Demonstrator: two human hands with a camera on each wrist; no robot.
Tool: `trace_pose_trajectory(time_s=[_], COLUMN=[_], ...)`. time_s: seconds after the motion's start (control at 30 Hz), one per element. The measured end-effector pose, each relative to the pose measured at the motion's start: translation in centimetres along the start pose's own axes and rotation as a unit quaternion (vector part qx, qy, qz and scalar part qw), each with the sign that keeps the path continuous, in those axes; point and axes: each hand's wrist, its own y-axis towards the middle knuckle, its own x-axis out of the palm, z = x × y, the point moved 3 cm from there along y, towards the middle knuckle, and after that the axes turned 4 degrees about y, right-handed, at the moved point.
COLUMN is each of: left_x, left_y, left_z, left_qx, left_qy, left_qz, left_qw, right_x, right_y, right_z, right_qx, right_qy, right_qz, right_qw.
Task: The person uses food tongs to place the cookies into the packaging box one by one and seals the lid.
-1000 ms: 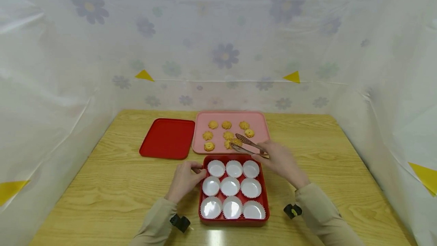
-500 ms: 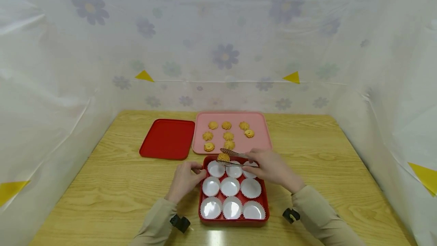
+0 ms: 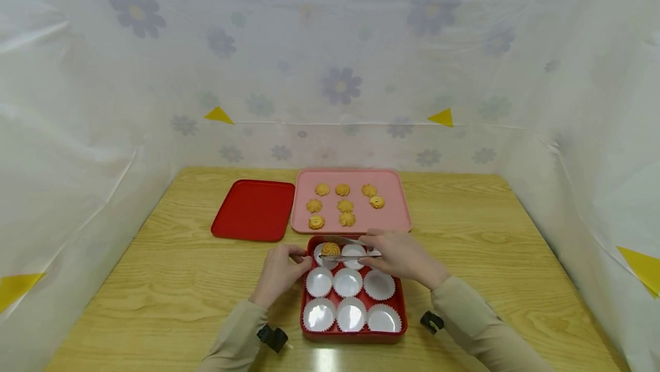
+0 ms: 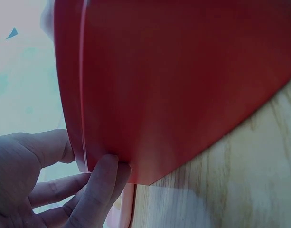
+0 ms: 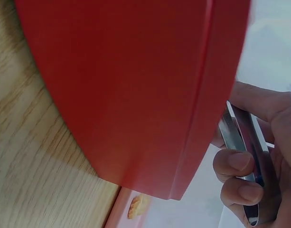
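Observation:
A red box near the table's front holds several white paper cups. My right hand grips metal tongs that pinch a yellow cookie over the box's far-left cup. In the right wrist view the fingers curl round the tongs beside the red box wall. My left hand holds the box's far-left corner; its fingers press the red wall. Behind the box a pink tray carries several cookies.
A red lid lies flat left of the pink tray. The wooden table is fenced on three sides by white flowered sheeting. Bare wood lies to the left and right of the box.
My right hand has lifted a cookie off the pink tray with the tongs and carried it toward me and left, over the box's far-left cup. The left hand has stayed on the box.

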Motion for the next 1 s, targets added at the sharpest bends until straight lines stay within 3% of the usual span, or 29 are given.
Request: trace_pose_trajectory(time_s=[0.6, 1.0], left_x=[0.1, 0.1], left_y=[0.1, 0.0], left_z=[-0.1, -0.1], left_qx=[-0.003, 0.0], left_qy=[-0.004, -0.001], left_qz=[0.004, -0.001], left_qw=[1.0, 1.0], right_x=[0.5, 0.3], right_y=[1.0, -0.1], right_z=[-0.2, 0.4], right_qx=[-0.005, 0.014], right_qy=[-0.02, 0.057], right_qz=[-0.008, -0.004], right_qw=[1.0, 0.998])
